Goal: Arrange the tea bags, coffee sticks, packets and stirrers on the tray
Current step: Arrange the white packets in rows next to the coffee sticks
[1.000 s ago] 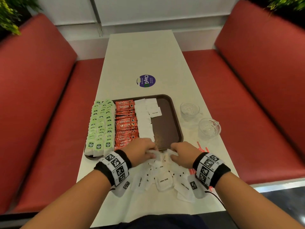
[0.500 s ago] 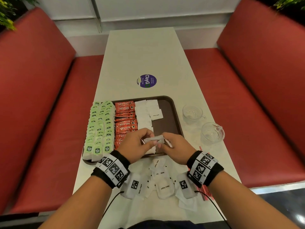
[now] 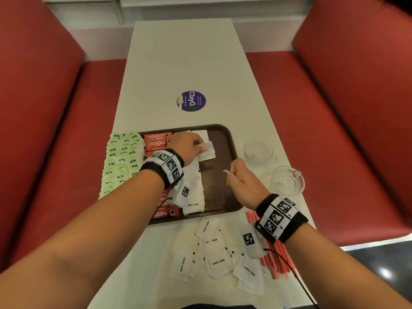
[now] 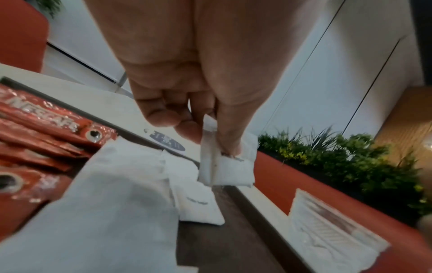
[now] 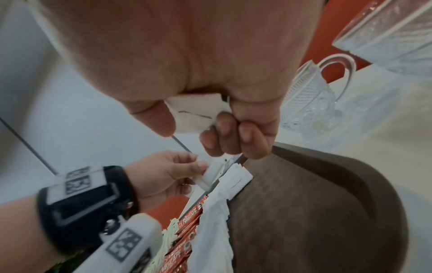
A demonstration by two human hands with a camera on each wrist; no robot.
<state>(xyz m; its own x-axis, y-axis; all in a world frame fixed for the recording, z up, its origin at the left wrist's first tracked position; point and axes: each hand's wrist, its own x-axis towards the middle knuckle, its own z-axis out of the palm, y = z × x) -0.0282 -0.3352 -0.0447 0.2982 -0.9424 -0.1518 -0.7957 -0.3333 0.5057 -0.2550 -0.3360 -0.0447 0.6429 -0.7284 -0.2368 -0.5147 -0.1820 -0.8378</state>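
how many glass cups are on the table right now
2. One glass cup stands just right of the tray; the other glass cup stands nearer the person, toward the table's right edge. None looks hidden.

head: high, looks down at tray (image 3: 231, 152) | wrists: close, along fingers | shared: tray

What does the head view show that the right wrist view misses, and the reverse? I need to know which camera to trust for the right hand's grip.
Only the head view shows the loose white sugar packets and red stirrers lying on the white table in front of the tray. Only the right wrist view shows the right hand curled round a white packet. Both show the left hand pinching a packet over the brown plastic tray, and the two clear glass cups.
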